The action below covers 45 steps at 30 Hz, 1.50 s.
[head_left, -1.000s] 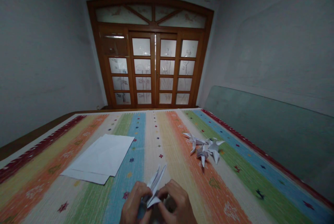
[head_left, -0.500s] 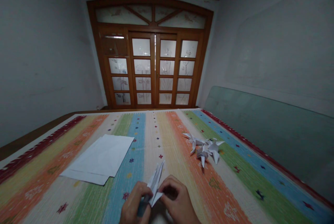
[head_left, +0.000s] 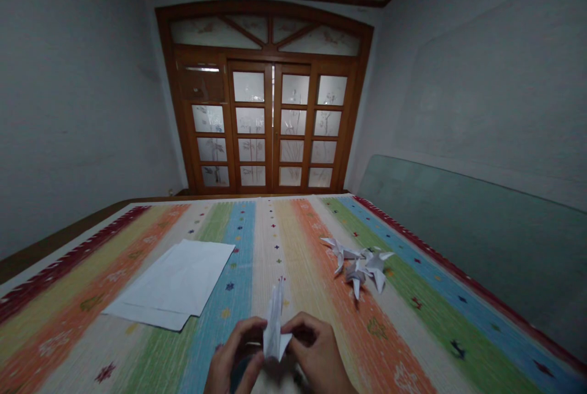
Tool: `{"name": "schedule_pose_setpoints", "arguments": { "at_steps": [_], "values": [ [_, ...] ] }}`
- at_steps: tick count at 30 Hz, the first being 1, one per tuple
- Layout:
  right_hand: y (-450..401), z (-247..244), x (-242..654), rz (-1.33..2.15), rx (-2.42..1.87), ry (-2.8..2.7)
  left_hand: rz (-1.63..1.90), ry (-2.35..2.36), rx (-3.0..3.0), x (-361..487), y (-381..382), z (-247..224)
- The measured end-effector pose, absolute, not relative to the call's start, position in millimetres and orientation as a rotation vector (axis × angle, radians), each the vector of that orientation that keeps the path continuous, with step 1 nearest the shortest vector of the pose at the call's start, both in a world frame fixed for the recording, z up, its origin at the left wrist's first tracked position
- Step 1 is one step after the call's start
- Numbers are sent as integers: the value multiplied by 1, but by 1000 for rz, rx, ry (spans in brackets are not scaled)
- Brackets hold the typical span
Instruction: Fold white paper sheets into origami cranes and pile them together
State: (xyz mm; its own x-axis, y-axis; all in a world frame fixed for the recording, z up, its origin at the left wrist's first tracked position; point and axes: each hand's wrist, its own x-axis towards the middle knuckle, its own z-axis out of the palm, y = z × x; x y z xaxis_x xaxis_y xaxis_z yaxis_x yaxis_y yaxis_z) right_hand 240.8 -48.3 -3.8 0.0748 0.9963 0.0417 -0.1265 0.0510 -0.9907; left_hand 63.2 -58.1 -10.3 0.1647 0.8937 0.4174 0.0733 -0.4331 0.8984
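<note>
This is a room with gray walls. Far off at 12 o'clock stand tall wooden doors (head_left: 269, 128) with cloudy glass panes that have plant pictures on them. At about 2 o'clock, a long green board (head_left: 472, 241) leans along the right wall.

A big cloth with stripes of many colors (head_left: 270, 229) covers the flat place in front of the person. On it, at about 10 o'clock from the hands, lies a small stack of white paper (head_left: 172, 281). At about 2 o'clock from the hands, a few pointy folded paper birds (head_left: 360, 265) sit in a bunch, touching each other.

Near the bottom of the view, the left hand (head_left: 236, 354) and the right hand (head_left: 316, 351) are close together. Both hands hold the folded white paper (head_left: 274, 327) between them, pinching its low end with their fingers. Its long tip sticks out above the hands at 12 o'clock.

A moment ago, that tip leaned to the right. Now it stands almost straight up.
</note>
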Motion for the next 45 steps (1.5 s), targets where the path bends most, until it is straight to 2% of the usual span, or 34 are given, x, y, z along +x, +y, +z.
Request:
{"name": "schedule_pose_setpoints", "arguments": {
  "at_steps": [16,22,45],
  "values": [
    [-46,-12,243,1197,-1068,-1198,1130,635,1493,53,-46,-11],
    [-46,-14,242,1194,-1054,-1210,1078,835,1579,53,-42,2],
    [-48,-18,243,1090,-1090,-1310,1414,1003,2180,53,-47,23]
  ]
}}
